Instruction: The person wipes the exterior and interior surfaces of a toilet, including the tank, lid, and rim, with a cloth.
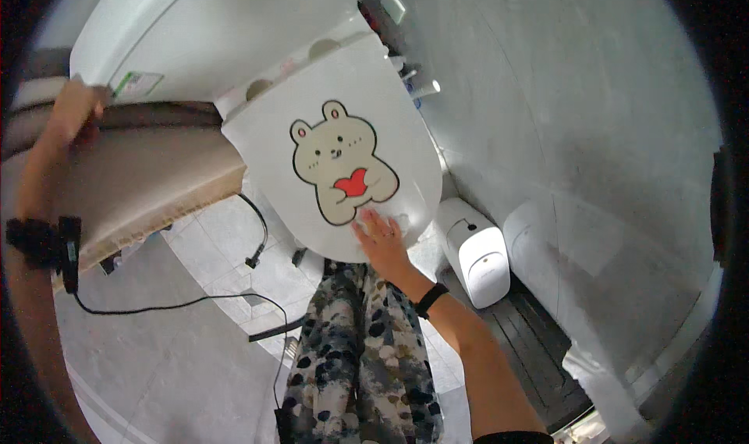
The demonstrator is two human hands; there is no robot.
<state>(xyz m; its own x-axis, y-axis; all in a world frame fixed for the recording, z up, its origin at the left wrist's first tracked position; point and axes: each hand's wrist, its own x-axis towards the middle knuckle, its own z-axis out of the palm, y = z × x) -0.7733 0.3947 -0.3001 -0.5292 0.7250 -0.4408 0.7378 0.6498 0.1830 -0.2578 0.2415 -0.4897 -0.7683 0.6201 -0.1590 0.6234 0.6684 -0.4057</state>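
A white toilet lid point(273, 171) is closed, decorated with a cartoon bear sticker point(347, 163) that holds a red heart. Near the lid's front edge, my right hand point(380, 237) presses a crumpled white tissue point(402, 221) against the surface, just below the bear. Part of the tissue is hidden under the fingers. At the far left, my left hand point(78, 104) is at the lower corner of the white toilet tank point(234, 30). Its fingers are curled and dim, so what they grip, if anything, cannot be made out.
A white bin point(477, 261) stands right of the toilet, by the grey tiled wall point(577, 124). A brown fabric-covered surface point(156, 179) lies at left. A black cable point(179, 302) runs from my left wrist. A white cylinder point(427, 90) stands behind the lid.
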